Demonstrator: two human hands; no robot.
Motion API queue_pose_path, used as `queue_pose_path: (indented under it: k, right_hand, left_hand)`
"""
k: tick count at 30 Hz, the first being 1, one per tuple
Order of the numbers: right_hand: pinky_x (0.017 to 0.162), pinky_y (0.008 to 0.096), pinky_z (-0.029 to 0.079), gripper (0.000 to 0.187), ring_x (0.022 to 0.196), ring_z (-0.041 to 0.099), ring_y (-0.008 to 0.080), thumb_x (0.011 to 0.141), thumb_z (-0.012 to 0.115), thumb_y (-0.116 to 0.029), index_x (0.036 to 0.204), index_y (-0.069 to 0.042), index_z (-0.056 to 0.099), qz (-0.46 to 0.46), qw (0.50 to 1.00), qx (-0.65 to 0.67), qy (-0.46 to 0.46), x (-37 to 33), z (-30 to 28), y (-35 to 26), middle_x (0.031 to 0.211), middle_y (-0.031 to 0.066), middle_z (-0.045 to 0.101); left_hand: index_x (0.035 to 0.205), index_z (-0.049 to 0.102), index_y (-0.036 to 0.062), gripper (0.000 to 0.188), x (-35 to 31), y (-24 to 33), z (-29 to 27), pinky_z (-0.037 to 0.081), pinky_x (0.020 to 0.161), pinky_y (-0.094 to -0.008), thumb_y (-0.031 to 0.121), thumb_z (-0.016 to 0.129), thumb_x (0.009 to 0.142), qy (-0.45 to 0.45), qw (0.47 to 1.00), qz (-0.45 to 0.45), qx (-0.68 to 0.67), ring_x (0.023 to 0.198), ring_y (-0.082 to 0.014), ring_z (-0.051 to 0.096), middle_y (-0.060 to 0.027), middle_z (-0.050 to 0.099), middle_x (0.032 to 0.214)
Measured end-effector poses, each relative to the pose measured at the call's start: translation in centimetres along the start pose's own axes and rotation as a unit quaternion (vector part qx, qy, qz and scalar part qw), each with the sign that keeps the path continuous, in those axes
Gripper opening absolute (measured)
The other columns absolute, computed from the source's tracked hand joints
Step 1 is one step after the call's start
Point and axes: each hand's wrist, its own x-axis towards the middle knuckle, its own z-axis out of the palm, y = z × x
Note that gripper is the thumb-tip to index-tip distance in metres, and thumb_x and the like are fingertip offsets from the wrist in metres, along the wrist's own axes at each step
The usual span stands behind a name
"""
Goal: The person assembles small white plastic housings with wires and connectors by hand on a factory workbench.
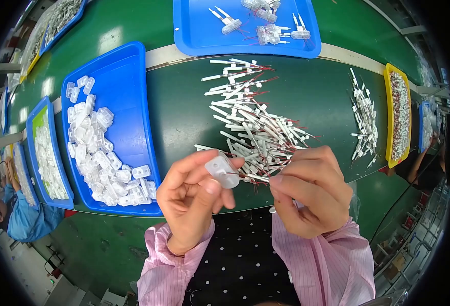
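My left hand (191, 191) is closed around a translucent plastic housing (222, 172) with rounded ends, gripping it between thumb and fingers. My right hand (314, 191) pinches a thin white stick with wires (257, 178) between thumb and forefinger. The stick's wire end meets the housing's right side; whether it has entered a hole there is too small to make out. Just beyond both hands lies a loose pile of similar white sticks with red wires (258, 120) on the green bench.
A blue tray (128, 92) of clear housings stands left; another blue tray (199, 38) at the back holds housings with sticks fitted. Farther right are a smaller stick pile (365, 120) and a yellow tray (389, 117). A person in blue (33, 217) sits at far left.
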Motion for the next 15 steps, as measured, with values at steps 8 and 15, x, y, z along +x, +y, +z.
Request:
queue_pose_path:
  k: [8,15]
  right_hand:
    - [0.048,0.0275,0.046,0.029,0.063,0.052,0.0206,0.044,0.061,-0.008,0.070,0.005,0.062,-0.137,0.987,-0.083,0.024,-0.1,0.1,0.0,0.069,0.0105,0.056]
    - [0.050,0.0283,0.049,0.027,0.063,0.053,0.0212,0.046,0.061,-0.010,0.069,0.004,0.062,-0.149,0.985,-0.091,0.014,-0.2,-0.6,0.2,0.068,0.0103,0.055]
  left_hand:
    - [0.096,0.041,-0.0015,0.023,0.8,-0.1,-0.2,0.054,0.051,-0.0297,0.022,0.042,0.095,-0.010,0.963,-0.108,-0.247,0.074,-0.0330,0.065,-0.0352,0.055,0.102]
    - [0.118,0.039,-0.0066,0.035,1.0,-1.1,-0.5,0.052,0.055,-0.0268,0.019,0.043,0.094,-0.097,0.906,-0.134,-0.389,0.082,-0.0322,0.064,-0.0365,0.045,0.118]
